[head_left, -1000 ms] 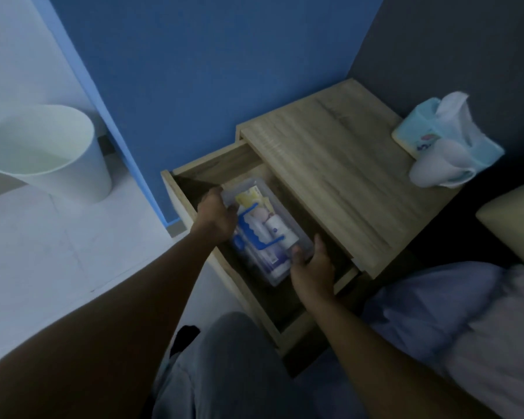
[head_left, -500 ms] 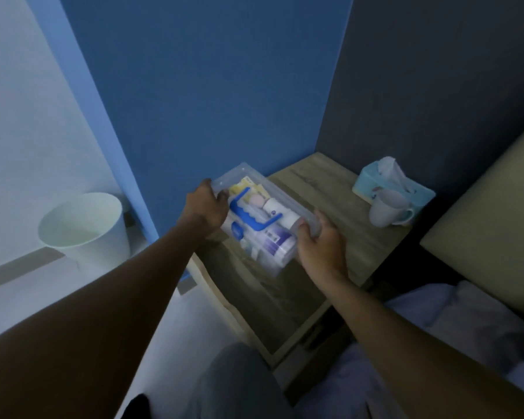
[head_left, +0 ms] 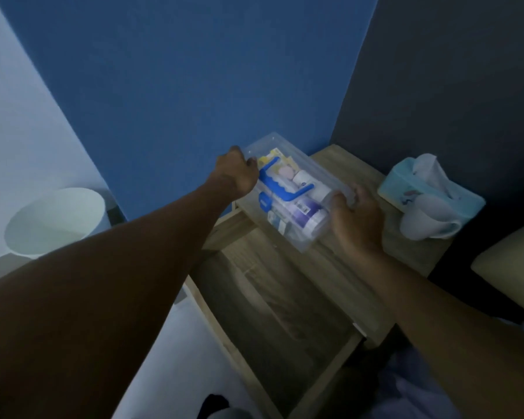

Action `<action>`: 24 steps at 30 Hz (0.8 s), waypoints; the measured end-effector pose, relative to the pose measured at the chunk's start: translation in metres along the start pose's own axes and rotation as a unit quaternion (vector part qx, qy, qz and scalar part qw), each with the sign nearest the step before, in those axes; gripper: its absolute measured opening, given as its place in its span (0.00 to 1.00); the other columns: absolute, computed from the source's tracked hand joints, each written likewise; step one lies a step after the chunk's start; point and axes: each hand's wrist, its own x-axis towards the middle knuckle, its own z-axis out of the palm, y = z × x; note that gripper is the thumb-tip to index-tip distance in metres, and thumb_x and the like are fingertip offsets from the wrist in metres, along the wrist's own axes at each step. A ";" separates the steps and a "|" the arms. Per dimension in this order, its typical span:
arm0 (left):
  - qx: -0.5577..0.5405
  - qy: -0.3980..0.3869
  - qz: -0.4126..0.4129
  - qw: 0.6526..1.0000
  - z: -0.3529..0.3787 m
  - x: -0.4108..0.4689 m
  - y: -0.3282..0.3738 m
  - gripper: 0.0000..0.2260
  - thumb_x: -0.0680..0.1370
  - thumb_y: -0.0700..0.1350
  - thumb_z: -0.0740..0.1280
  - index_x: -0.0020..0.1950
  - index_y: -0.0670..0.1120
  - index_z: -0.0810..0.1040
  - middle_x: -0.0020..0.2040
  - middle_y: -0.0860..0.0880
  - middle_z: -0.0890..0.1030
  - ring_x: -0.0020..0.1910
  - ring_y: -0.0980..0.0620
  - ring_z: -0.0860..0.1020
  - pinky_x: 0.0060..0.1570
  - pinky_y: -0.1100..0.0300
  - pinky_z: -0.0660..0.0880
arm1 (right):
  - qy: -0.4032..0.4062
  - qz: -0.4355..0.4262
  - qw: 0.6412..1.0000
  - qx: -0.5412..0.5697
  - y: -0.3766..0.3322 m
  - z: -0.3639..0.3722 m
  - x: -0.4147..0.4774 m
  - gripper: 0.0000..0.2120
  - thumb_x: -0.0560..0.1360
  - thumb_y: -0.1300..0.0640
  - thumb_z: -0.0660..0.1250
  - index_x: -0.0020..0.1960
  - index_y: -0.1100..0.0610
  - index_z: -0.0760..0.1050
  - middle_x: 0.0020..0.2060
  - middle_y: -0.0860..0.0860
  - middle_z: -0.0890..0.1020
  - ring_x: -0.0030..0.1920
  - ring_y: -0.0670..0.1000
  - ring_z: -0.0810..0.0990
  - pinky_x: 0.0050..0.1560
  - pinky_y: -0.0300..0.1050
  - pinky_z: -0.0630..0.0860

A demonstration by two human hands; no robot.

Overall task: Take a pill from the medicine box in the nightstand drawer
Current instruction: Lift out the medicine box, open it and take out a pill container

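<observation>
The clear plastic medicine box with a blue handle on its lid holds several bottles and packets. It is out of the drawer and tilted over the left part of the wooden nightstand top. My left hand grips its far left end, and my right hand grips its near right end. Below, the nightstand drawer stands pulled out, and its inside looks bare and dark.
A light blue tissue box and a white mug sit at the right of the nightstand top. A white waste bin stands on the floor to the left. A blue wall lies behind, and bedding shows at the lower right.
Both hands lifted the medicine box out of the drawer and carried it up and back, over the nightstand top. The view tilted upward.
</observation>
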 end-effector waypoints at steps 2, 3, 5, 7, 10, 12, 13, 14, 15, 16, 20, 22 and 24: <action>0.013 -0.019 -0.002 1.000 0.012 0.017 -0.005 0.23 0.82 0.53 0.57 0.73 0.41 0.66 0.71 0.37 0.70 0.67 0.37 0.72 0.64 0.51 0.70 | -0.001 0.011 1.000 0.000 0.011 0.011 0.011 0.23 0.79 0.51 0.64 0.73 0.53 0.69 0.64 0.54 0.78 0.49 0.45 0.80 0.29 0.23 0.72; 0.016 -0.029 -0.002 0.999 0.017 0.025 -0.007 0.23 0.82 0.53 0.56 0.73 0.41 0.65 0.71 0.37 0.69 0.68 0.37 0.72 0.64 0.51 0.70 | 0.006 0.015 1.000 -0.006 0.017 0.016 0.015 0.23 0.79 0.52 0.64 0.73 0.53 0.69 0.65 0.54 0.78 0.51 0.46 0.80 0.30 0.22 0.71; 0.013 -0.044 0.000 0.999 0.027 0.040 -0.012 0.23 0.82 0.53 0.56 0.73 0.41 0.65 0.71 0.37 0.69 0.67 0.38 0.72 0.66 0.50 0.70 | 0.018 0.020 1.000 -0.014 0.026 0.025 0.022 0.24 0.78 0.52 0.65 0.73 0.53 0.68 0.65 0.54 0.78 0.54 0.48 0.80 0.32 0.22 0.70; 0.010 -0.053 0.000 0.999 0.037 0.052 -0.020 0.23 0.82 0.53 0.56 0.73 0.41 0.65 0.71 0.37 0.69 0.67 0.38 0.72 0.65 0.49 0.71 | 0.020 0.026 0.999 -0.012 0.035 0.034 0.029 0.25 0.78 0.53 0.65 0.74 0.54 0.68 0.65 0.54 0.78 0.54 0.48 0.80 0.30 0.21 0.71; 0.016 -0.052 0.001 0.999 0.049 0.065 -0.030 0.23 0.82 0.53 0.56 0.72 0.41 0.66 0.71 0.37 0.69 0.67 0.38 0.72 0.66 0.48 0.71 | 0.016 0.035 0.999 -0.008 0.046 0.044 0.036 0.24 0.78 0.53 0.66 0.73 0.53 0.68 0.65 0.54 0.78 0.56 0.50 0.81 0.33 0.25 0.76; 0.006 -0.037 0.014 0.999 0.052 0.062 -0.034 0.23 0.82 0.53 0.57 0.72 0.41 0.66 0.69 0.36 0.70 0.66 0.38 0.72 0.65 0.50 0.71 | 0.019 0.034 0.999 0.003 0.048 0.046 0.035 0.26 0.78 0.51 0.66 0.74 0.52 0.67 0.67 0.54 0.77 0.60 0.51 0.80 0.48 0.39 0.83; -0.004 -0.033 0.019 0.999 0.053 0.063 -0.036 0.23 0.82 0.53 0.57 0.72 0.41 0.66 0.69 0.36 0.70 0.67 0.38 0.72 0.65 0.51 0.70 | 0.021 0.036 0.999 0.004 0.049 0.046 0.035 0.27 0.78 0.50 0.66 0.75 0.51 0.65 0.68 0.54 0.76 0.62 0.52 0.79 0.53 0.46 0.82; -0.012 -0.032 0.026 0.999 0.055 0.064 -0.037 0.23 0.82 0.53 0.57 0.72 0.41 0.66 0.69 0.36 0.70 0.68 0.39 0.71 0.65 0.51 0.69 | 0.019 0.033 0.999 0.003 0.050 0.046 0.036 0.27 0.78 0.49 0.65 0.76 0.51 0.64 0.69 0.54 0.75 0.64 0.52 0.78 0.55 0.47 0.82; -0.020 -0.033 0.031 0.999 0.056 0.065 -0.039 0.24 0.82 0.53 0.57 0.74 0.42 0.65 0.70 0.37 0.70 0.69 0.39 0.70 0.66 0.51 0.68 | 0.013 0.030 0.999 0.001 0.052 0.046 0.036 0.28 0.79 0.47 0.65 0.76 0.50 0.64 0.70 0.54 0.74 0.64 0.52 0.78 0.53 0.46 0.81; -0.029 -0.035 0.035 0.998 0.058 0.065 -0.041 0.25 0.82 0.53 0.57 0.75 0.42 0.62 0.72 0.37 0.69 0.71 0.40 0.67 0.68 0.52 0.66 | 0.005 0.027 1.000 -0.003 0.053 0.046 0.036 0.28 0.79 0.46 0.64 0.76 0.49 0.63 0.70 0.54 0.74 0.63 0.51 0.78 0.51 0.43 0.81; -0.151 -0.020 -0.008 0.988 0.073 0.045 -0.055 0.30 0.82 0.51 0.58 0.80 0.45 0.51 0.78 0.44 0.62 0.76 0.44 0.62 0.73 0.54 0.60 | -0.014 -0.034 0.985 -0.167 0.051 0.038 0.037 0.31 0.77 0.35 0.58 0.76 0.47 0.60 0.71 0.54 0.69 0.65 0.52 0.74 0.51 0.43 0.75; -0.254 -0.021 -0.075 0.964 0.089 0.028 -0.063 0.30 0.80 0.52 0.62 0.79 0.48 0.56 0.75 0.45 0.68 0.73 0.44 0.69 0.70 0.52 0.67 | -0.024 -0.070 0.974 -0.215 0.046 0.038 0.037 0.38 0.74 0.30 0.56 0.78 0.47 0.54 0.75 0.54 0.64 0.72 0.54 0.67 0.57 0.45 0.69; -0.368 -0.047 -0.148 0.917 0.102 0.014 -0.066 0.28 0.77 0.54 0.68 0.75 0.49 0.65 0.67 0.45 0.77 0.63 0.44 0.78 0.63 0.50 0.74 | -0.065 -0.104 0.963 -0.239 0.044 0.039 0.034 0.43 0.72 0.28 0.58 0.79 0.47 0.49 0.77 0.53 0.60 0.74 0.52 0.63 0.58 0.45 0.69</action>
